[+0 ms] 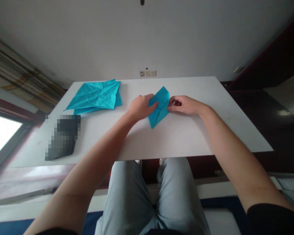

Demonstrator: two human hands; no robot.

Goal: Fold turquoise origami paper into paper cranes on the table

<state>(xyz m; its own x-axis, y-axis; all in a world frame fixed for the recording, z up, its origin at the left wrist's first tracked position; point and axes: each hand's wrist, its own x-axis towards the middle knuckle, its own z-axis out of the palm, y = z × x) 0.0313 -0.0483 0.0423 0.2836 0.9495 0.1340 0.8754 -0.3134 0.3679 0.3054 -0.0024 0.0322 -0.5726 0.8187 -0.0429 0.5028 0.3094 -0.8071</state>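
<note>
A piece of folded blue origami paper [160,109], kite-like in outline with crease lines across it, is held between my hands just above the white table. My left hand [142,107] grips its left edge, thumb on top and the fingers partly behind it. At the right edge, my right hand [182,105] pinches the paper between thumb and fingertips. The underside of the paper is hidden.
Creased blue paper sheets [95,94] lie stacked at the table's back left. A dark, pixelated object [63,137] rests near the left front. The white table [235,130] meets a wall with power sockets [147,73].
</note>
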